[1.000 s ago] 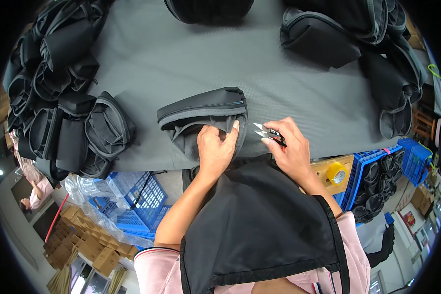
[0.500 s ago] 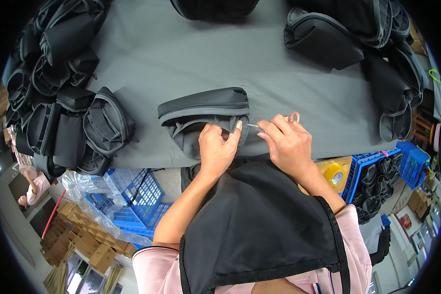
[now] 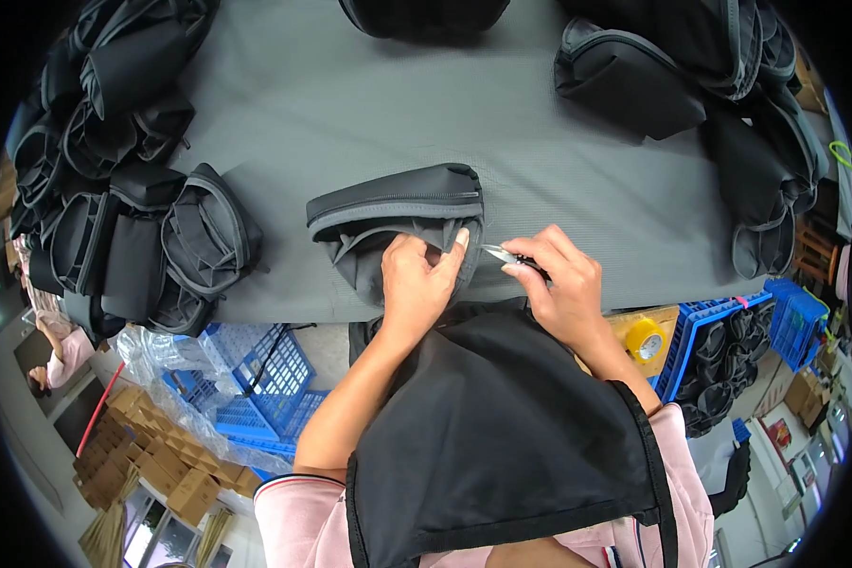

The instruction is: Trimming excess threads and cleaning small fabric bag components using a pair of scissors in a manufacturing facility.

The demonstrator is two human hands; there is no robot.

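Observation:
A black zip pouch (image 3: 398, 194) with grey edging lies on the table in front of me, its zip side up and its mouth gaping toward me. My left hand (image 3: 418, 275) grips its near right edge, the thumb pressed on the fabric beside the seam and the fingers partly inside the opening. To the right, my right hand (image 3: 560, 279) is closed round small thread snips (image 3: 502, 253) with silver pointed blades. The blade tips point left, close to the pouch's right edge. Most of the snips' handle is hidden in my fingers.
Piled black pouches (image 3: 128, 237) cover the table's left side, and more black pouches (image 3: 634, 85) lie at the far right. Below the grey tabletop (image 3: 350, 114) are blue crates (image 3: 265, 364) and a yellow tape roll (image 3: 646, 339). A black apron (image 3: 511, 435) hangs before me.
My right hand has turned, so the snips' blades and dark handle show more, and the orange loop seen before is hidden. The left hand keeps its hold on the pouch.

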